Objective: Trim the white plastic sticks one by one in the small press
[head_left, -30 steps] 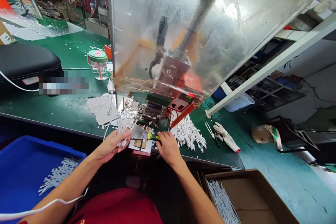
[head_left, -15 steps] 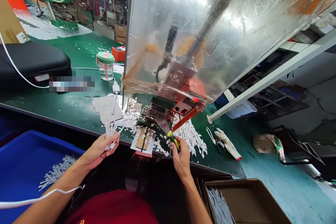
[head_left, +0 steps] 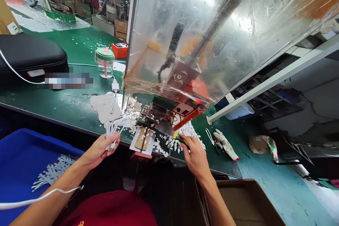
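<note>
Machine point(head_left: 156, 111) stood on the green surface point(head_left: 71, 102), its upper part seen through clear sheeting point(head_left: 148, 14). Front-left of the machine, left hand point(head_left: 102, 150) gripped a bundle of white strips point(head_left: 110, 130). Front-right, right hand point(head_left: 197, 153) held a scraper point(head_left: 164, 128) by its handle, blade near the machine's base. White scraps point(head_left: 129, 116) lay left of the machine; a heap of white strips point(head_left: 192, 132) right, pale glove point(head_left: 226, 144) farther right. Directly in front: wooden piece point(head_left: 140, 144), white bits on top. Green-lidded cup point(head_left: 105, 65) stood behind-left. Blue tub point(head_left: 16, 144), well front-left, contained loose strips point(head_left: 54, 172).
</note>
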`<state>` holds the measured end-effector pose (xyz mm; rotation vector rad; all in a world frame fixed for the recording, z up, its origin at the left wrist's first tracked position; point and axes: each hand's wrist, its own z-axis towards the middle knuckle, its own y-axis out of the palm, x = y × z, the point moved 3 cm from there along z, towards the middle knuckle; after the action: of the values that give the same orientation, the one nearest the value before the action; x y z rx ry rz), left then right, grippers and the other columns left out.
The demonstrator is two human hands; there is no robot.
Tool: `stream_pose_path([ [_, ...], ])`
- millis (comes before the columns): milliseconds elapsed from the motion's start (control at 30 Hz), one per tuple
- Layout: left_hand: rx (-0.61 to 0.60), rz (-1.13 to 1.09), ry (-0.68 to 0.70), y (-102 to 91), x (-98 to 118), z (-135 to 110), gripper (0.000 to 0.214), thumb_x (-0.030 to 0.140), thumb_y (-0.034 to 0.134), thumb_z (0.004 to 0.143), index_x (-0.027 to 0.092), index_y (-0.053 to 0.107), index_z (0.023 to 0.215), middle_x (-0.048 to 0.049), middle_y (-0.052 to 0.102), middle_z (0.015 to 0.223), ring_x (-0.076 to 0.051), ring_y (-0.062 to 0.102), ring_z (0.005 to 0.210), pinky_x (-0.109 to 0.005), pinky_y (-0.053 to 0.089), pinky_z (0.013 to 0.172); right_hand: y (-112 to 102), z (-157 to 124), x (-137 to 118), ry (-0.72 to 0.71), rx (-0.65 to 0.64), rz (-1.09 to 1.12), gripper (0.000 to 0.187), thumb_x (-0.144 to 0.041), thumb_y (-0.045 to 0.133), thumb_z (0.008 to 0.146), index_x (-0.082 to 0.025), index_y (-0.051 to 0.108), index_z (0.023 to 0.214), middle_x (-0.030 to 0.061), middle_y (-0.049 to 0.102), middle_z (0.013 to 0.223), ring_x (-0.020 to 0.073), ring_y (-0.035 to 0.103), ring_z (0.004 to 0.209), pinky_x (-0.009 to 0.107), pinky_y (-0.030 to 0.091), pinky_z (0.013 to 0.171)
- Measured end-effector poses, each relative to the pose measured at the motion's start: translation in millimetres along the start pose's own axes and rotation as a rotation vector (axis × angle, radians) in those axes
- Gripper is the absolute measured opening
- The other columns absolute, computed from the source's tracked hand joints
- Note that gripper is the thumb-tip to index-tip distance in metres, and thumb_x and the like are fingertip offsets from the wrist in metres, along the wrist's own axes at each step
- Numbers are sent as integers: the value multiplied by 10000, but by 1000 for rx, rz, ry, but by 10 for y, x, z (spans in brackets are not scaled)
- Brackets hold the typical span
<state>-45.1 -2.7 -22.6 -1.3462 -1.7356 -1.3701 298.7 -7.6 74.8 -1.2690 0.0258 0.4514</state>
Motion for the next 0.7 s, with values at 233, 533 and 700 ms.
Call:
stream_pose_path([
  [233,1,15,-23,17,-82,20,408,541,676,794,153,576,719,54,457,509,-42,317,395,-159,165,369,-47,70,-12,-52,-26,-58,318,-232,470,940,-239,635,1211,93,671,1022,244,627,930,375,502,820],
  [533,4,6,-24,-13,-90,23,404,537,674,797,155,575,712,52,467,503,-39,317,383,-158,167,360,-87,132,-49,-74,-55,-68,316,-245,483,936,-247,657,1200,87,675,981,244,632,903,362,505,796],
  [700,-30,14,-19,62,-74,1,408,543,669,803,154,578,719,47,478,496,-38,318,376,-159,161,356,71,423,-251,-80,-92,-141,339,-208,498,919,-223,665,1214,106,666,926,254,623,844,367,487,767],
])
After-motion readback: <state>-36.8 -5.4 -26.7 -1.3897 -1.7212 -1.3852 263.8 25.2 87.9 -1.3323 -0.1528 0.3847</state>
